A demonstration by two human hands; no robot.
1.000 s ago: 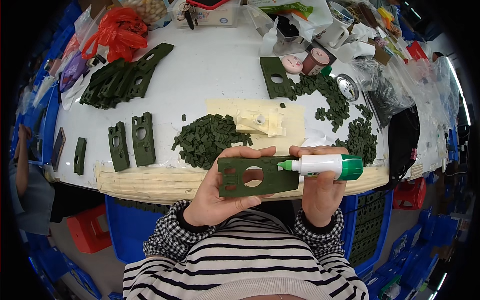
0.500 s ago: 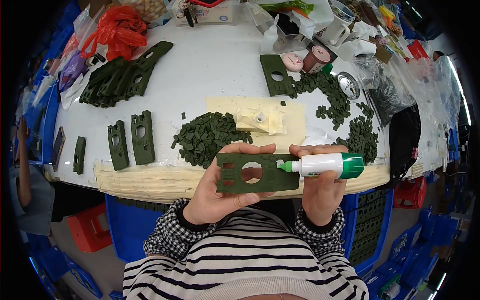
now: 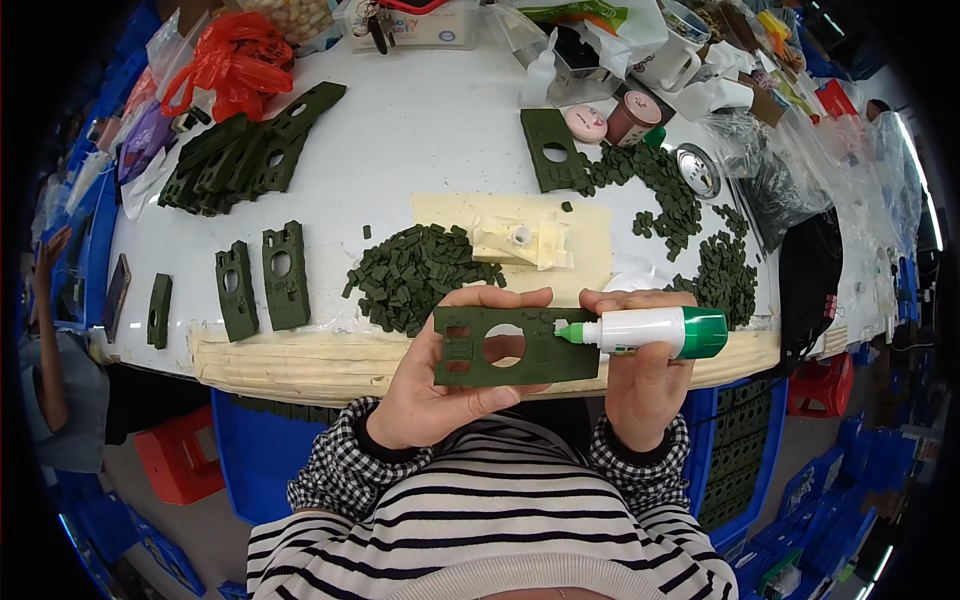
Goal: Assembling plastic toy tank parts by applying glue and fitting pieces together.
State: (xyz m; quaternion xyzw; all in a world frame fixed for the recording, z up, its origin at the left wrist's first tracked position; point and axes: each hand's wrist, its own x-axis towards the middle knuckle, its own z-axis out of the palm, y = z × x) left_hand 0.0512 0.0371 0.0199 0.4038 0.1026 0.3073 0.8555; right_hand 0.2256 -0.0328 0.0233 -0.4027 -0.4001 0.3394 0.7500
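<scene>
My left hand grips a dark green plastic tank hull plate by its left end, fingers behind and thumb along the lower edge. The plate has one large round hole and small square openings. In my right hand is a white glue bottle with a green base, held sideways. Its green nozzle tip touches or nearly touches the plate right of the hole. Just beyond lies a heap of small green pieces, beside a cream taped block on a pale sheet.
Similar green plates lie at left, with a stack behind. More small pieces spread at right near a round tin. A padded strip lines the table's front edge. Blue crates stand below; another person's hand shows far left.
My hands, the plate and the glue bottle stay almost still. At the far left, the other person's hand has risen slightly.
</scene>
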